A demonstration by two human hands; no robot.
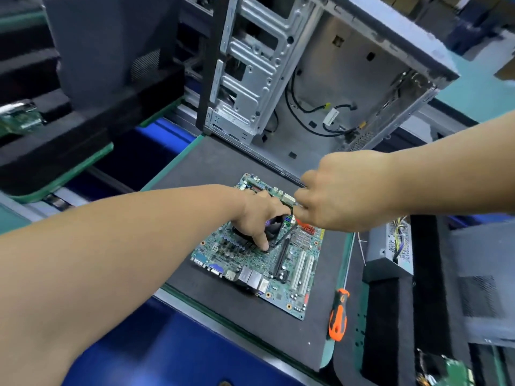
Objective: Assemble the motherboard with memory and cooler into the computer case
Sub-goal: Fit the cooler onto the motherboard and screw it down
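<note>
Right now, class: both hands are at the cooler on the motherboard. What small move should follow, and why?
Probably press the cooler down evenly: the left hand grips it, the right hand meets it from above, and the motherboard lies flat outside the computer case.

The green motherboard [281, 263] lies flat just in front of the open grey computer case [320, 79], which stands behind it with loose black cables inside. A black cooler [271, 231] sits on the motherboard's middle.
</note>
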